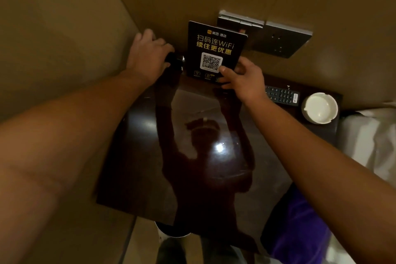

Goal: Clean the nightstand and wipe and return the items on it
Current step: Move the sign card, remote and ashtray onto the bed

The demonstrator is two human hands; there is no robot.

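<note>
The right hand (pixel 242 77) pinches the sign (pixel 215 49) at its lower corner, upright on the counter (pixel 137 156). The left hand (pixel 147 53) grips a dark object (pixel 174 59) beside it.

Black sign (pixel 215 49): "扫码连WiFi", "续住更优惠", QR code.

Hotel guest room, bedside corner.
Dark glossy surface (pixel 150 156) carrying a black WiFi QR-code sign (pixel 214 49) at its back edge, remote control (pixel 281 94) and white ashtray (pixel 320 107) right of the sign; wall switch panel (pixel 278 38) behind it; white bedding (pixel 368 135) beyond the ashtray.
</note>
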